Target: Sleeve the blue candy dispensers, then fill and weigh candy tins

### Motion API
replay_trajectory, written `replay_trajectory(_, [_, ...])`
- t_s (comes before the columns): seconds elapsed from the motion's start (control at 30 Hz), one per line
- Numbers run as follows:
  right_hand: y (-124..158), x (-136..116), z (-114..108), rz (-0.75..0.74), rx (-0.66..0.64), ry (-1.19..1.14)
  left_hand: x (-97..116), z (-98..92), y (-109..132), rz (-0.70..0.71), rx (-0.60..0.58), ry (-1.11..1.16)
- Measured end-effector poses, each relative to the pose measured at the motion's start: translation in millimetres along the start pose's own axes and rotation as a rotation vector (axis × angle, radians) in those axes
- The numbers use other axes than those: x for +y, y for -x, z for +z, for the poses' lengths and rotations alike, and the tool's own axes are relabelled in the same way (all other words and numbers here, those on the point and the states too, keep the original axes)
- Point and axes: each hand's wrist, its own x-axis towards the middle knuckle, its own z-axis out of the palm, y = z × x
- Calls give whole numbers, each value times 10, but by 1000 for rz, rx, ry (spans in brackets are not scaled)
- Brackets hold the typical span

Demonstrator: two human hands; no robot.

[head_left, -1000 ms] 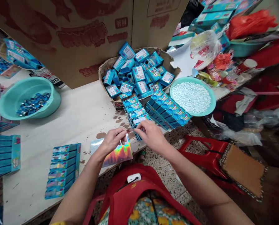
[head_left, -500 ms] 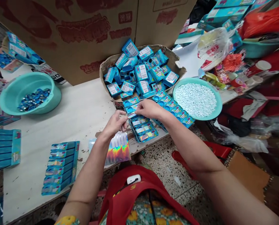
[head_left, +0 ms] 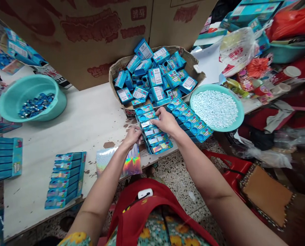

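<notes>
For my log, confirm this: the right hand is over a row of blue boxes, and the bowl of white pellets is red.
Not red: the head view shows a turquoise bowl of white pellets; the right hand is over a row of blue boxes.

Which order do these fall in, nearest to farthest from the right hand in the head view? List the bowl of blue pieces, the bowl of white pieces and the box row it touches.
1. Box row: directly under the right hand.
2. Bowl of white pieces: to its right.
3. Bowl of blue pieces: far left.
</notes>
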Motion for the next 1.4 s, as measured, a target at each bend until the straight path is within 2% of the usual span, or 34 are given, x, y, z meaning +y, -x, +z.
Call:
replay_trajectory(0.07, [-6,109,53,-4,8,-105,-129,-132,41,38,29,-88])
replay_trajectory(0.13, [34,157,62,2,57,-162,-307,-416,123,72,55,-294])
replay_trajectory(0.17, [90,147,51,-2,125,-160,-419,-593,176,73,71,-441])
replay_trajectory(0.27, [450,-16,40,-83,429,-110,-802,-1074,340,30,126,-926])
replay_trajectory(0.3, [620,-100,76,-139,494,-110,-923,-1175,382,14,137,-1050])
replay_trajectory(0.33, [800,-187,145,-211,495,-125,-1028,-1237,411,0,149,-1139])
replay_trajectory(0.37, [973,-270,251,-297,430,-148,-1113,-1265,427,-12,167,-1192])
replay_trajectory(0.43, [1246,-400,566,-460,195,-182,-1209,-1249,429,-25,213,-1213])
replay_trajectory(0.5, [1367,-465,965,-503,19,-173,-1220,-1202,421,-27,223,-1157])
replay_trajectory(0.63, [1239,-467,1702,-443,-75,16,-1140,-1184,477,44,136,-997])
replay_trajectory(0.77, [1158,-383,2111,-446,-175,230,-1107,-1228,559,161,121,-879])
replay_trajectory(0.87, [1264,-280,2213,-484,-188,293,-1140,-1237,552,178,125,-746])
replay_trajectory(0.97, [1337,-200,2184,-499,-132,280,-1185,-1222,514,189,97,-673])
replay_trajectory(1.2, [1121,-209,1987,-560,-33,161,-1186,-1187,480,215,43,-662])
replay_trajectory(1.4, [1196,-117,2126,-597,-65,219,-1149,-1201,470,215,31,-533])
